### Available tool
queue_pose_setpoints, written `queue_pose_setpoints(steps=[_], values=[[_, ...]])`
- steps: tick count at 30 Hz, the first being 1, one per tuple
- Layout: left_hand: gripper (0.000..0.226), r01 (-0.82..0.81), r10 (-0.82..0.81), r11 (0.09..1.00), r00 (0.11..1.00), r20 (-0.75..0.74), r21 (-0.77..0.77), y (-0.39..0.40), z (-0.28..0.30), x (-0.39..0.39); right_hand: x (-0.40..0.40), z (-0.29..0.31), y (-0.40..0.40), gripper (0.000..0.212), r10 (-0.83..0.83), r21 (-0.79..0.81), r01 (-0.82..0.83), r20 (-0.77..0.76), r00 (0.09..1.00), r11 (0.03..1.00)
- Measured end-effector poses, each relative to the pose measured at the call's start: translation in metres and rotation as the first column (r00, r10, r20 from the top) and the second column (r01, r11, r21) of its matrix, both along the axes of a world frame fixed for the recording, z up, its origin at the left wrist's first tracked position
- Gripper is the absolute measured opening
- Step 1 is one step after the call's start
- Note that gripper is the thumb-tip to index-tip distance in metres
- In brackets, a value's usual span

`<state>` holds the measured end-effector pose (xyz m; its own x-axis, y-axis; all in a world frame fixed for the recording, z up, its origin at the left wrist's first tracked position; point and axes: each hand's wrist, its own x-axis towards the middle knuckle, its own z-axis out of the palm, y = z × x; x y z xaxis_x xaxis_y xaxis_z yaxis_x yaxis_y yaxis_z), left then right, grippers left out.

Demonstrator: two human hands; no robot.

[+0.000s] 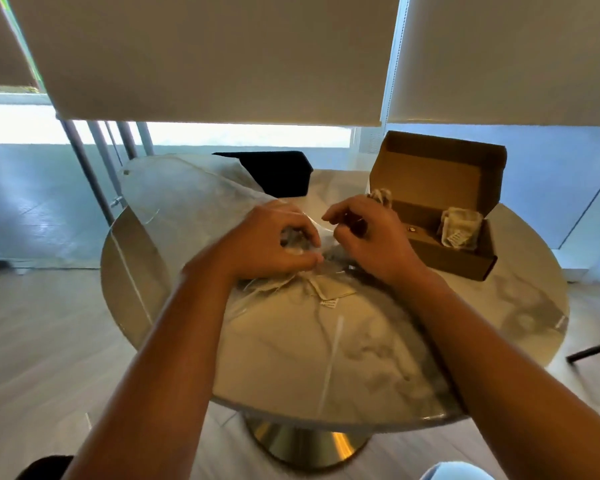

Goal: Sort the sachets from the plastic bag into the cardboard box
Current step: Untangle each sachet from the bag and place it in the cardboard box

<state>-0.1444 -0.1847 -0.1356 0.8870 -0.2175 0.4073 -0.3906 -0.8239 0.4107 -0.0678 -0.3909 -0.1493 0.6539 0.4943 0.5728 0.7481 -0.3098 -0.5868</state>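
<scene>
A large clear plastic bag (174, 202) lies over the left and middle of the round table (520, 306), with beige cloth sachets (326, 292) showing through it near my hands. My left hand (274, 244) pinches the plastic at the bag's gathered part. My right hand (364, 237) grips the plastic just beside it, fingers curled. The open cardboard box (440, 188) stands at the right rear of the table, lid up. One sachet (459, 226) sits inside it at the right end, and another (380, 195) shows at its left end, behind my right hand.
A dark object (278, 174) stands at the far middle of the table behind the bag. Window blinds hang beyond the table. A black chair leg (593, 349) shows at the right. The table's brass pedestal (305, 441) is below the near edge.
</scene>
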Motion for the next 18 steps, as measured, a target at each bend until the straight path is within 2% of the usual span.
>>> queue_pose_setpoints(steps=[2,6,10,13,16,18], values=[[0.039,-0.003,0.005,0.998,1.0,-0.022,0.064,0.002,-0.001,-0.002,0.001,0.002,-0.006,0.023,-0.006,0.01,0.006,-0.032,0.999,1.0],[0.03,0.002,-0.001,0.989,1.0,-0.008,0.151,-0.001,0.003,0.002,0.002,0.003,-0.011,0.023,-0.019,0.014,0.019,-0.03,0.999,1.0],[0.028,-0.004,0.003,0.988,1.0,0.002,0.153,-0.013,0.004,0.004,-0.001,0.007,-0.014,0.021,-0.008,0.002,0.009,-0.045,0.999,1.0],[0.039,0.01,-0.008,0.977,1.0,-0.009,0.211,-0.024,0.004,0.003,-0.001,0.008,-0.019,0.02,-0.016,0.017,0.016,-0.012,1.0,1.0],[0.057,0.019,0.012,0.958,0.995,-0.103,0.287,-0.033,0.006,-0.002,-0.001,0.009,-0.023,0.02,-0.02,0.031,0.02,-0.003,1.0,0.999],[0.058,0.018,0.021,0.946,0.993,-0.116,0.324,-0.033,0.005,-0.004,-0.002,0.008,-0.024,0.021,-0.011,0.019,0.011,-0.014,1.0,1.0]])
